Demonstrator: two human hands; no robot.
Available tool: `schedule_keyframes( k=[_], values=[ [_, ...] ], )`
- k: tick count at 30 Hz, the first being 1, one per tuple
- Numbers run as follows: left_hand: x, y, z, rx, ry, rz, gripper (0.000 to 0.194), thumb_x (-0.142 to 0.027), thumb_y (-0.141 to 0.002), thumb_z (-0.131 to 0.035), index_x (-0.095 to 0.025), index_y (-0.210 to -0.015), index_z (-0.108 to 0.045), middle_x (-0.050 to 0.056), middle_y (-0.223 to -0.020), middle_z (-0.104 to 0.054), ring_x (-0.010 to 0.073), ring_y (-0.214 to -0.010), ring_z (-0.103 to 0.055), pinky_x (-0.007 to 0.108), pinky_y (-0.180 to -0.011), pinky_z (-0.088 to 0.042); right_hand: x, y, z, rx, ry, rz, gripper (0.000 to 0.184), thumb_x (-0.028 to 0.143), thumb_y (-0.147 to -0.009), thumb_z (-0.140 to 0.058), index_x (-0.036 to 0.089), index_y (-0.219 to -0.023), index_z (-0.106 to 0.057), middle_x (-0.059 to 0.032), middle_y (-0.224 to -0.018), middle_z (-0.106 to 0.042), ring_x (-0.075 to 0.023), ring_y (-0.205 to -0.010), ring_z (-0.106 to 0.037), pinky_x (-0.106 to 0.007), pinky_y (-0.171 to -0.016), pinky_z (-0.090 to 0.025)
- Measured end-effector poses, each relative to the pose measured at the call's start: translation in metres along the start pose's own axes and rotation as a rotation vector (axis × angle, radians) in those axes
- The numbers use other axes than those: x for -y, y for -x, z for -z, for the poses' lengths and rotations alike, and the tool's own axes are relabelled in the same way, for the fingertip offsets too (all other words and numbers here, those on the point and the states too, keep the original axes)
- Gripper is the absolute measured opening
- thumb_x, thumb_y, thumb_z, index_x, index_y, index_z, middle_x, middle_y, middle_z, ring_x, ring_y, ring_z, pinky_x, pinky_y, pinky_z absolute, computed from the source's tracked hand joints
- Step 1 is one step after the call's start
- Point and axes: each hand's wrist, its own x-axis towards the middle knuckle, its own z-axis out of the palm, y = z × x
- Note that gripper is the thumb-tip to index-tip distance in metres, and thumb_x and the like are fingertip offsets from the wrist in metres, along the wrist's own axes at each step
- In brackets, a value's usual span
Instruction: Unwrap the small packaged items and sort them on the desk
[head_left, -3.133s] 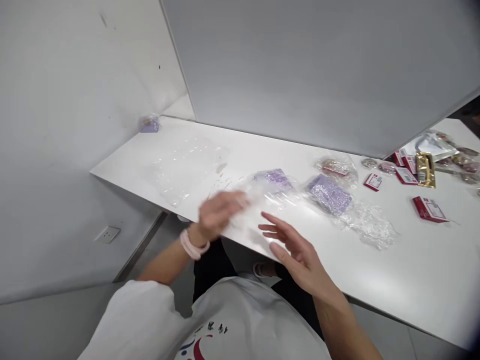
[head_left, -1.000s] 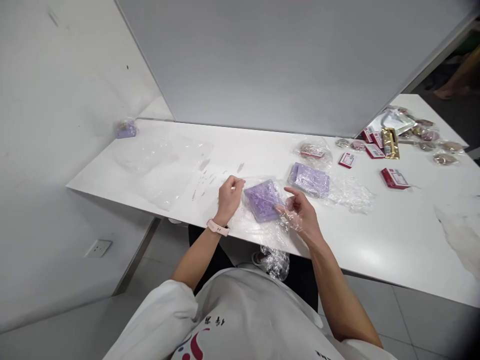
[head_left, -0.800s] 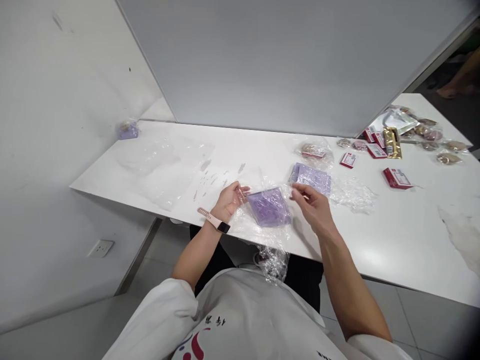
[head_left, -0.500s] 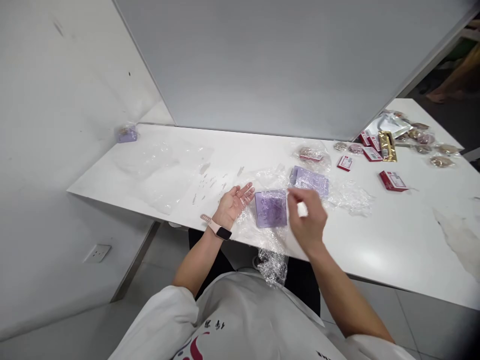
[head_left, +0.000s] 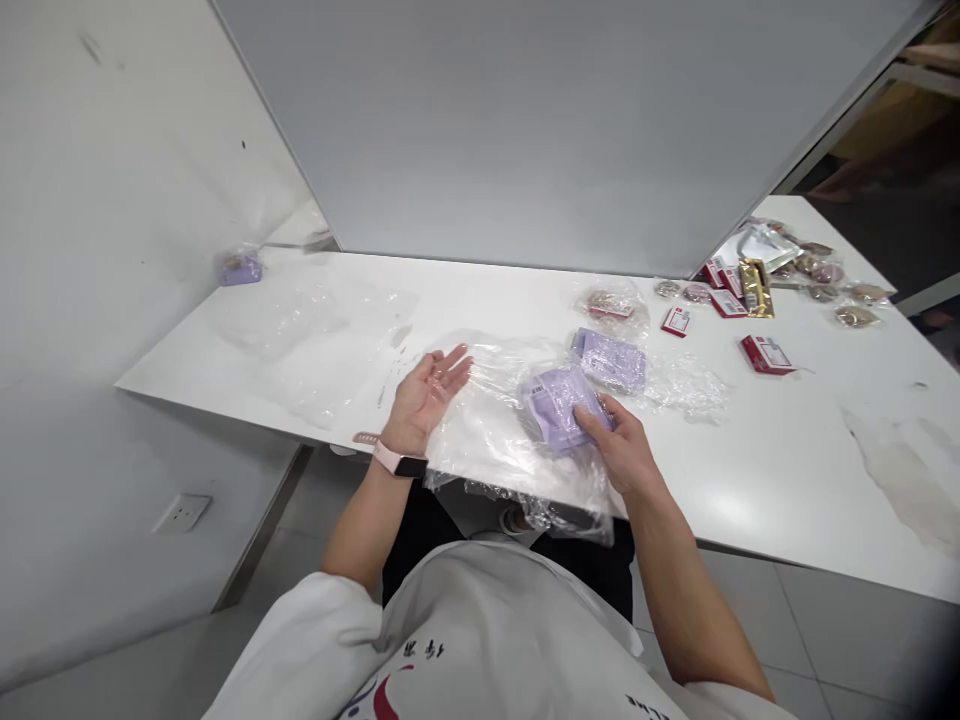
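My right hand [head_left: 622, 440] grips a flat purple packet [head_left: 559, 405] by its right side, thumb on top. Clear plastic film [head_left: 487, 400] spreads out to the left of the packet and hangs over the table's front edge. Palm up, my left hand [head_left: 427, 397] is open over the film's left part, fingers apart and nothing in them. A second purple packet [head_left: 611, 360] lies on the table just behind the held one.
Crumpled film [head_left: 690, 390] and a plastic-wrapped red box [head_left: 611, 308] lie to the right. Farther right are red-and-white boxes [head_left: 765, 355], a gold sachet [head_left: 756, 288] and several wrapped round items [head_left: 857, 317]. A small purple pack [head_left: 240, 267] stands at the far left. A grey panel [head_left: 510, 130] rises behind the table.
My right hand has taken hold of the purple packet and tilted it up, and the film is now stretched out leftward. My left hand has moved left, still open.
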Motion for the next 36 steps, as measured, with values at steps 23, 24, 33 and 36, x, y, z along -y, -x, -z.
schedule_keyframes(
  k=[23, 24, 33, 36],
  values=[
    [0.08, 0.016, 0.003, 0.55, -2.027, -0.446, 0.043, -0.023, -0.101, -0.032, -0.019, -0.14, -0.05, 0.007, -0.092, -0.072, 0.0252, -0.085, -0.07, 0.036, -0.077, -0.05, 0.033, 0.009, -0.03, 0.239, 1.45, 0.312, 0.068, 0.034, -0.087, -0.064, 0.018, -0.147, -0.039, -0.0235, -0.149, -0.045, -0.0387, -0.119, -0.056, -0.04, -0.072, -0.055],
    [0.081, 0.015, 0.001, 0.524, -2.046, -0.443, 0.044, -0.024, -0.101, -0.033, -0.018, -0.142, -0.047, 0.008, -0.09, -0.072, 0.026, -0.084, -0.069, 0.036, -0.077, -0.05, 0.034, 0.008, -0.026, 0.262, 1.426, 0.322, 0.067, 0.03, -0.087, -0.06, 0.017, -0.149, -0.037, -0.023, -0.148, -0.047, -0.0387, -0.12, -0.056, -0.04, -0.074, -0.055],
    [0.091, 0.015, -0.003, 0.575, -1.477, -0.412, 0.07, -0.023, -0.091, -0.051, -0.023, -0.157, -0.026, 0.01, -0.119, -0.068, 0.0245, -0.103, -0.065, 0.037, -0.084, -0.051, 0.044, 0.0, 0.014, 0.383, 1.009, 0.257, 0.054, 0.036, -0.101, -0.03, 0.02, -0.152, -0.039, -0.0104, -0.104, -0.073, -0.027, -0.088, -0.07, -0.036, -0.076, -0.05],
    [0.09, 0.018, -0.006, 0.616, -1.208, -0.342, 0.076, -0.021, -0.093, -0.048, -0.026, -0.16, -0.014, 0.011, -0.128, -0.066, 0.0248, -0.116, -0.062, 0.037, -0.087, -0.051, 0.047, 0.004, 0.015, 0.395, 0.935, 0.237, 0.067, 0.057, -0.096, -0.046, 0.023, -0.153, -0.038, -0.0122, -0.122, -0.069, -0.03, -0.099, -0.069, -0.038, -0.08, -0.052]
  ],
)
